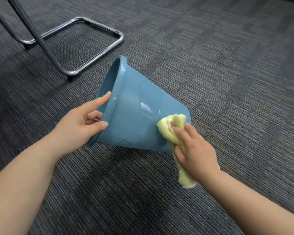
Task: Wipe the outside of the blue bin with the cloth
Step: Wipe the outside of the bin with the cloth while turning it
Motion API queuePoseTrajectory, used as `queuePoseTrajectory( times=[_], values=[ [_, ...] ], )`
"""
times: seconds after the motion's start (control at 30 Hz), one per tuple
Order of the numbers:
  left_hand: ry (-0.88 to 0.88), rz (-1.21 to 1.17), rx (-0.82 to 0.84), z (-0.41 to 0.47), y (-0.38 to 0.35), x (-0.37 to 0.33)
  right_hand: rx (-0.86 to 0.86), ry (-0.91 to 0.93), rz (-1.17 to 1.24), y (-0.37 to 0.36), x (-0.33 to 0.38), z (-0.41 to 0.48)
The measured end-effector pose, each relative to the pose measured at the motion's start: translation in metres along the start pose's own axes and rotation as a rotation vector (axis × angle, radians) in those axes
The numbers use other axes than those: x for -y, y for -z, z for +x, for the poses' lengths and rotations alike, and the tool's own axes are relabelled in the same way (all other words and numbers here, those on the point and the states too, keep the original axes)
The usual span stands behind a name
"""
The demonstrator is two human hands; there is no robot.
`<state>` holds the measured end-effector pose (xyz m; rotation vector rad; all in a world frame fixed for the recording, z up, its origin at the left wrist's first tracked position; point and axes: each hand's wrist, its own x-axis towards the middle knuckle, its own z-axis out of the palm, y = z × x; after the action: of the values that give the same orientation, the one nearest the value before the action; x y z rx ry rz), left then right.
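Head view: blue bin (134,106) lay tipped on its side on grey carpet (210,65).
Left hand (78,126): gripped the bin's rim.
Right hand (193,153): clutched yellow cloth (170,131), pressed against the bin's outer wall near its base.
Chair frame (85,48): behind the bin.

Blue bin (134,106); pale yellow cloth (172,131); grey striped carpet (227,65); silver-grey chair frame (92,56)

Dark grey ribbed carpet (210,56) laid in tiles across the whole floor, metal chair frame (85,48) at upper left, its looped tubular base resting on the carpet, two dark slanted legs (41,39) rising out of view
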<state>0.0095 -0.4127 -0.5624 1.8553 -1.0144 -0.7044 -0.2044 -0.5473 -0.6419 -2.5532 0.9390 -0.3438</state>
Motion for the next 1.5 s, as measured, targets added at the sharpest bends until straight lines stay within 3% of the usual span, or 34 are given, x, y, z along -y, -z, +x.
queuePoseTrajectory(
  times=[0.13,0.33,0.4,0.53,0.6,0.83,0.9,1.03,1.37,1.5],
  values=[
    [0.021,-0.009,-0.017,-0.001,0.006,0.008,0.057,0.111,-0.026,0.0,-0.003,0.0],
    [0.025,-0.01,-0.013,-0.004,0.01,0.016,0.157,-0.235,-0.141,-0.005,-0.032,0.001],
    [0.022,0.004,-0.028,-0.003,0.011,0.017,0.145,-0.205,-0.136,-0.005,-0.026,0.0],
    [0.013,0.011,-0.069,-0.002,0.01,0.017,0.142,0.051,-0.071,-0.004,-0.01,-0.005],
    [0.009,0.007,-0.089,-0.004,0.009,0.017,0.157,0.069,-0.078,-0.002,-0.012,-0.004],
    [-0.034,0.104,-0.339,-0.005,-0.005,0.019,0.167,-0.167,-0.08,-0.004,-0.034,-0.004],
    [-0.04,0.163,-0.3,-0.005,-0.005,0.021,0.163,-0.192,-0.036,-0.004,-0.033,-0.003],
    [-0.012,0.33,-0.07,-0.007,-0.007,0.018,0.13,-0.244,0.046,-0.002,-0.03,0.001],
    [-0.06,-0.051,-0.221,-0.006,-0.012,0.006,0.005,-0.23,0.142,0.016,-0.026,-0.003],
    [-0.02,-0.075,-0.284,-0.008,-0.012,0.001,-0.014,-0.212,0.158,0.019,-0.021,-0.001]
  ],
)
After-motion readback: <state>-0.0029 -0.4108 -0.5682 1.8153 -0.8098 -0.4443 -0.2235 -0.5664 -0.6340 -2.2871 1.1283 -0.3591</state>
